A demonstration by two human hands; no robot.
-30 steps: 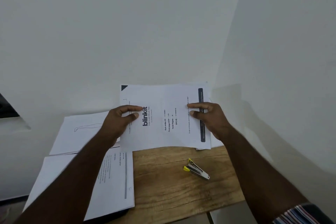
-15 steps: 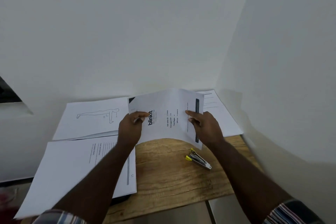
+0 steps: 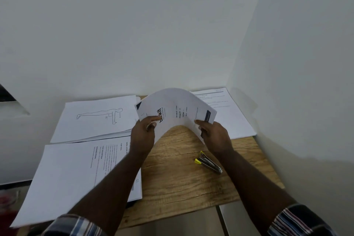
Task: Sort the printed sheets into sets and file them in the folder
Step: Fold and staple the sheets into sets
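A white printed sheet (image 3: 175, 109) with a bold logo and a dark bar arches upward over the wooden table (image 3: 182, 182). My left hand (image 3: 143, 136) pinches its left edge between thumb and fingers. My right hand (image 3: 215, 137) pinches its right edge beside the dark bar. A stack with a line drawing of a plank pose (image 3: 95, 119) lies at the back left. A text-printed stack (image 3: 76, 174) lies at the front left, partly under my left forearm. Another text sheet (image 3: 228, 113) lies at the back right. No folder is clearly visible.
A small stapler with yellow tips (image 3: 207, 163) lies on the wood right of centre. White walls close the table at the back and right. The table's front edge runs just past my forearms, with floor below.
The held sheet has come down from upright and flat to low over the table and now bows into an arch as my hands moved closer together. The camera tilted down, showing more table.
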